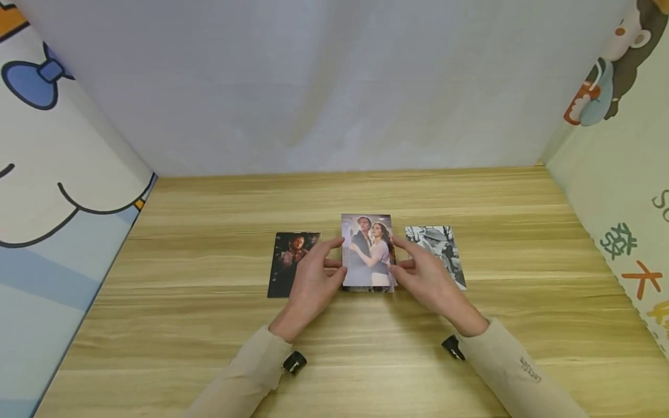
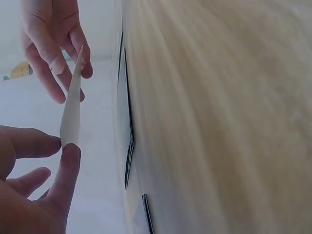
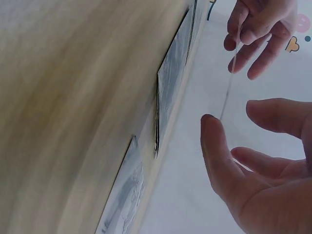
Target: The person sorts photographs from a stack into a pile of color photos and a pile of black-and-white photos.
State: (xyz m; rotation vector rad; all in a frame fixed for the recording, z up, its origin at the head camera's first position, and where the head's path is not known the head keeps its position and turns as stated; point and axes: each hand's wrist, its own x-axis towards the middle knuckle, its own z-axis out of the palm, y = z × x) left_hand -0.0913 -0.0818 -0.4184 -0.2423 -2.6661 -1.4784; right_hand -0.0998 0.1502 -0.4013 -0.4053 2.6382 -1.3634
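Couple photo (image 1: 368, 258) raised above table (image 1: 157, 261), over more photos (image 1: 368, 289). Left hand (image 1: 312, 274) pinches its left edge, thumb and finger. Right hand (image 1: 427, 280) half open, fingertips at right edge; cannot tell if gripping. Dark photo (image 1: 282, 278) lies left, grey photo (image 1: 452, 255) right.

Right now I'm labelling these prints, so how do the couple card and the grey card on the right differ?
The couple card is coloured; the grey card is monochrome. The left hand pinches the couple card above the table; the grey card rests on it. Both are rectangular, picture side up.
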